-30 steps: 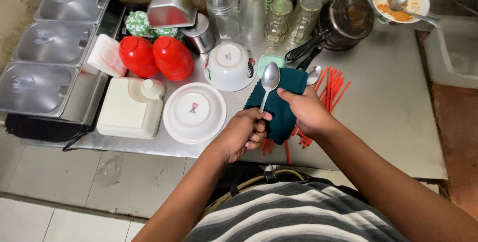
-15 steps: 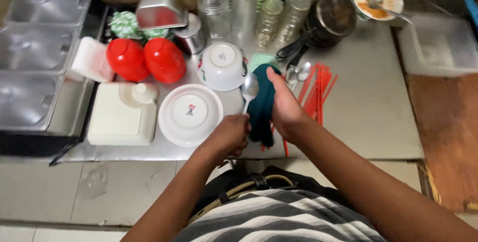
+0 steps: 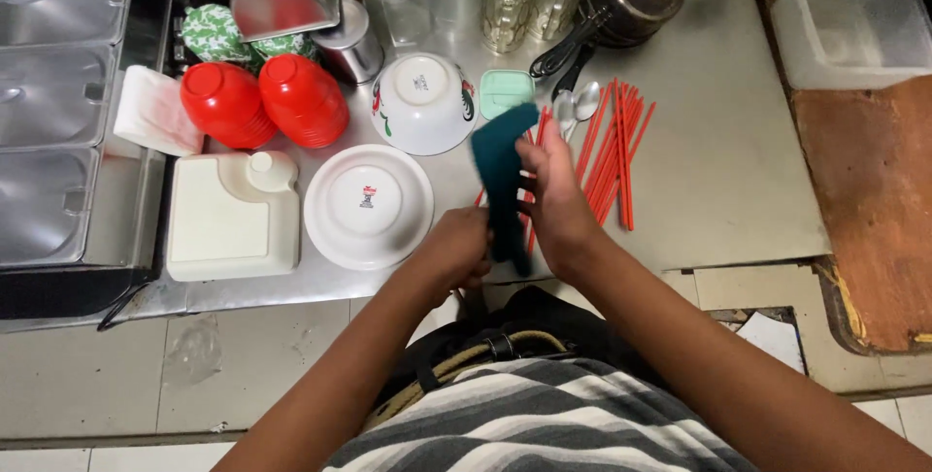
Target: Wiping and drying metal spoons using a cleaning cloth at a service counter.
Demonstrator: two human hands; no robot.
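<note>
Both hands grip a dark green cloth (image 3: pixel 502 181) over the surface's (image 3: pixel 718 161) near edge: the right hand (image 3: pixel 553 190) clasps its middle, the left hand (image 3: pixel 461 249) pinches its lower end. Red chopsticks (image 3: pixel 616 147) lie just beyond.

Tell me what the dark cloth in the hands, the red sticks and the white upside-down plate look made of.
Dark teal cloth: soft fabric, matte, drooping in folds. Red chopsticks: probably plastic, uniform bright colour, slight gloss. White plate: glossy, likely melamine or ceramic; cannot tell which.

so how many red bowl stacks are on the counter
2: the left red stack sits beside the white napkin; the right red stack touches it, left of the upturned white bowl. None seems hidden.
</note>
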